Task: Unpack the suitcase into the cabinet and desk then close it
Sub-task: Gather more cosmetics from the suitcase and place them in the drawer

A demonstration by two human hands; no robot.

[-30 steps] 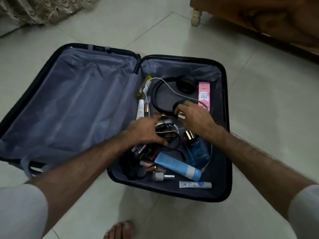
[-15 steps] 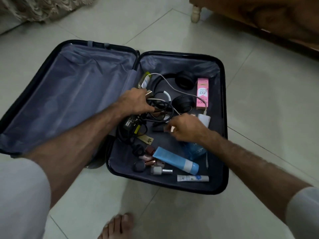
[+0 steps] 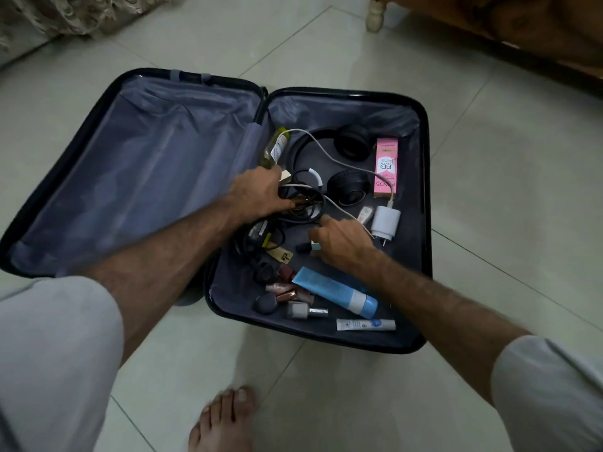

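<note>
A black suitcase (image 3: 424, 230) lies open on the floor, its left half bare grey lining. The right half holds black headphones (image 3: 349, 187), a pink box (image 3: 386, 166), a white charger (image 3: 385, 223) with its cable, a blue tube (image 3: 336, 293), a small white tube (image 3: 365, 325), a yellowish bottle (image 3: 275, 146) and several small cosmetics. My left hand (image 3: 257, 194) grips a bundle of black cables (image 3: 303, 207). My right hand (image 3: 342, 241) is curled over small items in the middle, a little bluish object at its fingers.
The suitcase sits on pale floor tiles. A wooden piece of furniture (image 3: 522, 31) with a turned leg (image 3: 375, 14) stands at the far right. Patterned fabric (image 3: 65, 14) hangs at the far left. My bare foot (image 3: 225, 419) is on the tiles in front.
My left hand has moved up to the tangle of black cables and closed on it. My right hand has dropped from the headphones to the middle of the case, uncovering the white charger.
</note>
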